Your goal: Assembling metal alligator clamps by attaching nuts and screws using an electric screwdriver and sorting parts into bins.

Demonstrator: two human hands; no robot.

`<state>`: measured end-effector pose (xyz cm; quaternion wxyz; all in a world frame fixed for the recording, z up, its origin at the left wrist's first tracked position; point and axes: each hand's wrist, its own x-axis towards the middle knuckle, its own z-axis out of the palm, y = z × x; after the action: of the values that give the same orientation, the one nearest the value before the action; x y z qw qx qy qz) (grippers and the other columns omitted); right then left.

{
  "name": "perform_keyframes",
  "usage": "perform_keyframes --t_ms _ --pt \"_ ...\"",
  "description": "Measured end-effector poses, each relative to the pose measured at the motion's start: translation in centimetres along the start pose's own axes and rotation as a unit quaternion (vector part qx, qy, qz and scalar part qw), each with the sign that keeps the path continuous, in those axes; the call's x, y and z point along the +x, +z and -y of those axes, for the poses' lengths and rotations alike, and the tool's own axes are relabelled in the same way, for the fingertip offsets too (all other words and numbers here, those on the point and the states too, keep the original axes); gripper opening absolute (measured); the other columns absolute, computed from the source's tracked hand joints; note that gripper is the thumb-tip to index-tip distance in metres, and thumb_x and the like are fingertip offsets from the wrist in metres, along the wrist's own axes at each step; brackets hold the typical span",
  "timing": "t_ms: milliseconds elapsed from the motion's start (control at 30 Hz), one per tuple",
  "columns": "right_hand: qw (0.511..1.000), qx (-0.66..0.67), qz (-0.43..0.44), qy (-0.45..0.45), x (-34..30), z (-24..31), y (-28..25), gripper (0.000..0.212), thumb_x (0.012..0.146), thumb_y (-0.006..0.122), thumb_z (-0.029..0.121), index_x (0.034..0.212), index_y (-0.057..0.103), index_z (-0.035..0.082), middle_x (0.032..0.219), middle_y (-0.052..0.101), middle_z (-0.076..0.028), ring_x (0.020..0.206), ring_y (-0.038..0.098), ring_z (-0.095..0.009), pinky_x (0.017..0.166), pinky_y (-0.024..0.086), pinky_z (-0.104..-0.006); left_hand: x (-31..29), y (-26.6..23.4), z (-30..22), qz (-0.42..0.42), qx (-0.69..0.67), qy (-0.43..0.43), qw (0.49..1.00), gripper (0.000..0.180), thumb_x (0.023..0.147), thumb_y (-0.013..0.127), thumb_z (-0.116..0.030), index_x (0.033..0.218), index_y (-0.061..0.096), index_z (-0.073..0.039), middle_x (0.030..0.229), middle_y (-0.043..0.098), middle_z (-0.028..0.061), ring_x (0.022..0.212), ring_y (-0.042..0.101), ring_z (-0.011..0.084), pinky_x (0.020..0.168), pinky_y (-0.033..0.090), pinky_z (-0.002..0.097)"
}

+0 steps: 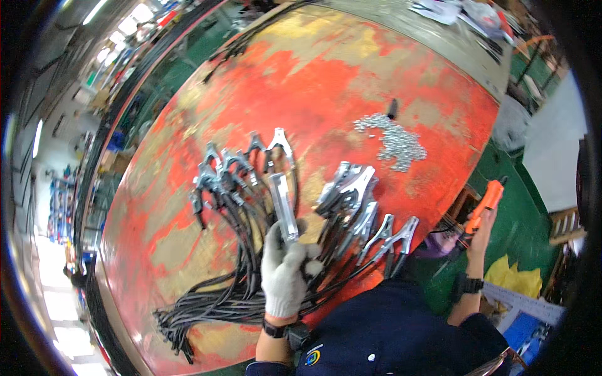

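My left hand [284, 277], in a white knitted glove, is closed around the lower end of a silver metal spring clamp [283, 202], held upright over the table. My bare right hand [481, 230] is out past the table's right edge. It grips an orange, stick-shaped hand tool with black ends [486, 203]; its exact kind I cannot make out. Left of my gloved hand lies a cluster of silver clamps [222, 172] on black cables [219, 301]. Another group of clamps [352, 188] rests to its right, also with dark cables.
A heap of small shiny metal pieces [398, 144] lies on the worn red table [326, 81], with a small black object [392, 109] beside it. More black cables [251, 37] run along the far left edge. Yellow sheeting [513, 276] is beyond the right edge.
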<state>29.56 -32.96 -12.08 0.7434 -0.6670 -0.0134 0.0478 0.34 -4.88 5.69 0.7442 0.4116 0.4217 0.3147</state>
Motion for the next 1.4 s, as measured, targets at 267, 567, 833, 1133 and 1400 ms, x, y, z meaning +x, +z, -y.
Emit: perform_keyframes --t_ms 267,567,833,1133,1400 --pt "0.975 -0.109 0.143 -0.130 -1.5 5.5 4.5 0.058 0.098 0.048 0.023 0.148 0.020 0.014 0.125 0.047 -0.009 0.080 0.059 -0.013 0.058 0.050 -0.0260 -1.6 -1.1 -0.7 0.009 -0.032 0.026 0.999 0.044 0.088 0.050 -0.005 0.130 0.041 0.001 0.111 0.056 0.0086 0.071 0.058 0.0111 0.052 0.049 0.0217" --pt "0.957 -0.024 0.211 -0.198 -4.5 12.2 10.7 0.060 0.093 0.053 0.018 0.144 0.023 0.010 0.089 0.057 -0.011 0.059 0.056 -0.015 0.054 0.049 -0.0280 -1.5 -2.9 -0.9 0.019 -0.051 0.035 0.998 0.051 0.087 0.051 -0.004 0.135 0.034 0.003 0.119 0.055 0.0129 0.076 0.060 0.0133 0.055 0.052 0.0227" --pt "0.746 0.567 0.328 -0.119 -7.5 19.9 18.3 0.077 0.087 0.064 0.017 0.149 0.019 0.013 0.118 0.048 -0.015 0.053 0.049 -0.017 0.049 0.047 -0.0320 -1.0 -2.5 -0.5 0.048 -0.063 0.034 0.996 0.051 0.089 0.052 -0.007 0.135 0.033 0.004 0.121 0.054 0.0142 0.080 0.062 0.0144 0.058 0.055 0.0230" --pt "0.680 0.498 0.439 -0.312 -14.3 19.7 26.4 0.090 0.077 0.061 -0.004 0.149 0.011 0.015 0.121 0.039 -0.015 0.057 0.046 -0.013 0.046 0.042 -0.0268 -0.7 -3.0 0.0 0.076 -0.067 0.035 0.994 0.048 0.088 0.053 -0.006 0.132 0.035 0.004 0.115 0.054 0.0127 0.083 0.062 0.0174 0.064 0.054 0.0263" --pt "0.760 0.468 0.329 -0.307 -16.6 19.9 27.9 0.089 0.075 0.055 -0.001 0.149 0.007 0.012 0.117 0.036 -0.017 0.057 0.043 -0.010 0.043 0.039 -0.0228 -0.3 -3.1 -0.3 0.067 -0.072 0.031 0.995 0.048 0.088 0.052 -0.005 0.132 0.036 0.004 0.115 0.054 0.0127 0.086 0.061 0.0167 0.066 0.055 0.0262"
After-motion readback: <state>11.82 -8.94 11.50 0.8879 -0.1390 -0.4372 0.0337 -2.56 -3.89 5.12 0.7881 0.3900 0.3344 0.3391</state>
